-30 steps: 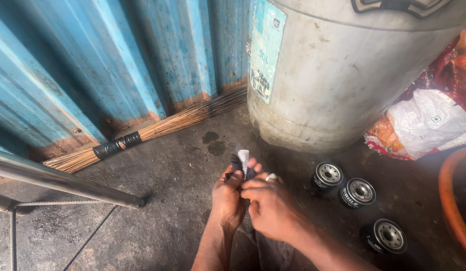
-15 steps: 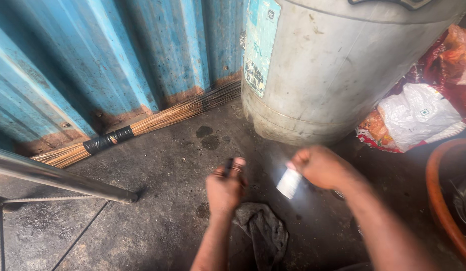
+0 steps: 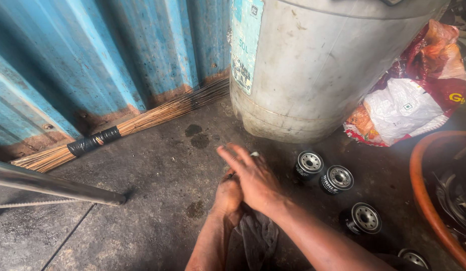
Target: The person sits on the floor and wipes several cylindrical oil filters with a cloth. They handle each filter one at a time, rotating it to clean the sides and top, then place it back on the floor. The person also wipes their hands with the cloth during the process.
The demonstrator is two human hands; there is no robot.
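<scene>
My left hand (image 3: 227,196) is curled low over the concrete floor, fingers closed around a small dark object (image 3: 228,175) that is mostly hidden. My right hand (image 3: 253,176) lies across the top of it, back upward, fingers stretched out to the left. A small white piece (image 3: 254,154) peeks out behind the right hand's knuckles; whether that hand grips it is hidden. A crumpled grey rag (image 3: 259,235) lies on the floor just under both wrists.
Several black oil filters (image 3: 309,163) stand on the floor to the right. A big grey drum (image 3: 318,65) rises behind, with a red-and-white bag (image 3: 408,105) and an orange basin (image 3: 427,200) at right. A broom (image 3: 117,131) lies along the blue corrugated wall; a metal pipe (image 3: 52,185) crosses at left.
My right hand had pulled away to the right with the white piece; it has now come back and covers my left hand. The view has shifted, showing the filters again.
</scene>
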